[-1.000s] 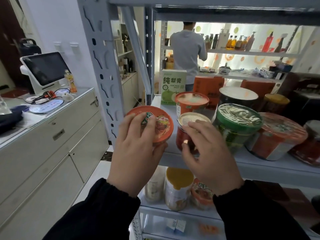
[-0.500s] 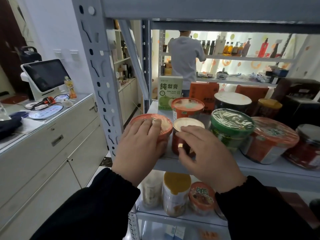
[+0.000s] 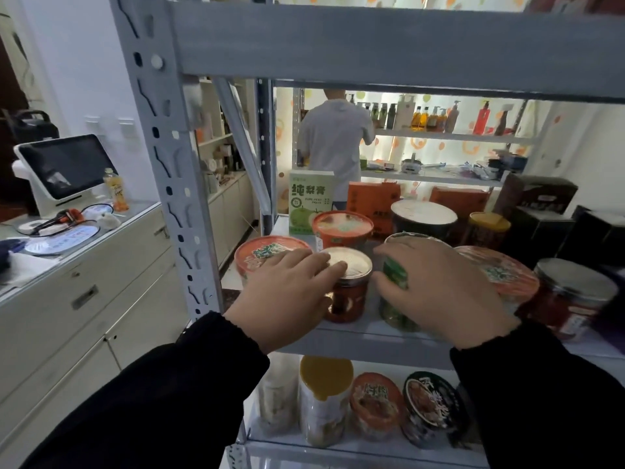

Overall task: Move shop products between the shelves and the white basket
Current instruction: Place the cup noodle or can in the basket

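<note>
Your right hand [image 3: 439, 286] clamps the cup [image 3: 392, 314], thumb on its side and fingers curled over the lid. It stands at the shelf [image 3: 372, 343] front, at 3 o'clock of the jar [image 3: 348, 296]. Your left hand [image 3: 287, 292] lays straight fingers on the jar's lid. The cup is probably light and thin-walled, so grip near the rim, gently.

gold-lidded red jar [image 3: 350, 296] upright on grey shelf [image 3: 372, 343]

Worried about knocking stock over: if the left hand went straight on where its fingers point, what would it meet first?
The left hand touches the gold-lidded jar right now; beyond it, probably the orange cup behind, though depth is unclear.
</note>
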